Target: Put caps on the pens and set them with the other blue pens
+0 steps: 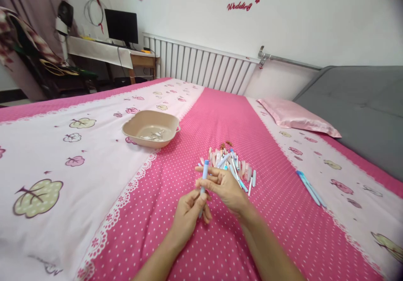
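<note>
Both my hands are on one light blue pen [205, 169], held upright over the pink bedspread with its darker blue end at the top. My left hand [191, 208] is closed around the lower part. My right hand [224, 187] pinches the upper part between thumb and fingers. Just beyond my right hand lies a loose heap of pen parts [244, 168], with pink, white and blue pieces mixed together. Some of the heap is hidden behind my right hand.
A beige plastic basin [147, 140] with small pale pieces in it sits to the left. Two blue pen-like sticks [310, 188] lie at the right. Small brown bits [227, 143] rest behind the heap. A pink pillow [296, 115] is at the far right.
</note>
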The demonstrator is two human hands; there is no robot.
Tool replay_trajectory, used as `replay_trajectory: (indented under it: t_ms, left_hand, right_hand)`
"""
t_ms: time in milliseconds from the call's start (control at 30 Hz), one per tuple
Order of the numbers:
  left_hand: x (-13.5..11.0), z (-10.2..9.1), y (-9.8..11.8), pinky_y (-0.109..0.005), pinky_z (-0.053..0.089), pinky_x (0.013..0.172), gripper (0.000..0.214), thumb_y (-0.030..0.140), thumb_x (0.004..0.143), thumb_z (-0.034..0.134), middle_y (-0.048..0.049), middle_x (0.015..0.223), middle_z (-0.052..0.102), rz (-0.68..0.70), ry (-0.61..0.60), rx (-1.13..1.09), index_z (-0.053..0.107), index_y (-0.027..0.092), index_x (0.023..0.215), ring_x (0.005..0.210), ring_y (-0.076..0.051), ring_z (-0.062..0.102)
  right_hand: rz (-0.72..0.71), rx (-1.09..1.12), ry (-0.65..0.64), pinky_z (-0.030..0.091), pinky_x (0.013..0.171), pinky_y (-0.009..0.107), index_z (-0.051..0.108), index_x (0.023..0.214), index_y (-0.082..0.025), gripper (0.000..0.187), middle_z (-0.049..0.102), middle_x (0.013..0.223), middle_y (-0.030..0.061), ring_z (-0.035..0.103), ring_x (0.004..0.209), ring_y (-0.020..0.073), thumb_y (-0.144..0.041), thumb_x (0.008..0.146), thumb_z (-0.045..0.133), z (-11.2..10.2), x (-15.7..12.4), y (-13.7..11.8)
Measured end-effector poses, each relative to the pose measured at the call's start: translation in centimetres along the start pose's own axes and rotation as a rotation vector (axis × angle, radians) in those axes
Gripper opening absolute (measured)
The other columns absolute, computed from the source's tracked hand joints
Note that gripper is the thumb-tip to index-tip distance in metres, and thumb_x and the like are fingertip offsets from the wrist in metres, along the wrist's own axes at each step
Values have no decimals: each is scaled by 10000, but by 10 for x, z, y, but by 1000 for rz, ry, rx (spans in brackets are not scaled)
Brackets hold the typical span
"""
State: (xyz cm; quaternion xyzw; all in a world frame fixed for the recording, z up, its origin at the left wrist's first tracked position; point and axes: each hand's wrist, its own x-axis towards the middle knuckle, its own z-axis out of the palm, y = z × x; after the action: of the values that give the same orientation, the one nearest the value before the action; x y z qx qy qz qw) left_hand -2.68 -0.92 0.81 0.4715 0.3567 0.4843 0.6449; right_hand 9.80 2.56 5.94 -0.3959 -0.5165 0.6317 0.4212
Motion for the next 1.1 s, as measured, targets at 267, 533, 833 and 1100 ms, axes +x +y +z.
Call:
replay_trajectory:
  t_ms: [267,533,833,1100]
  left_hand:
    - [1,2,-1,-221,426,482,359,518,824,534,24,529,591,-1,181,19,549,159,844,444,-108,540]
    - [4,0,-2,-210,408,459,376,527,818,531,33,511,578,-20,235,-14,548,157,882,423,-103,520]
    - [4,1,0,-209,409,468,381,525,817,531,29,512,586,-31,237,-1,547,153,896,426,-102,524]
    - [3,0,-2,-209,404,457,399,542,797,545,37,509,580,-36,214,8,548,157,900,412,-100,517]
  right_hand:
    - [-227,-195,254,439,933,358,576,1147,-193,425,664,1078,92,611,1027,184,-354,762,658,-36,13,4]
    - [-207,-760,535,477,875,386,630,1068,-182,324,699,995,85,652,926,198,-143,790,469,-71,29,25]
    - [-228,-1354,252,359,973,332,592,1208,-123,392,647,1143,128,511,1128,236,-100,859,416,-48,31,39]
    - [-136,-1488,203,319,985,357,595,1205,-150,381,622,1186,123,462,1182,261,-111,884,393,-41,32,40]
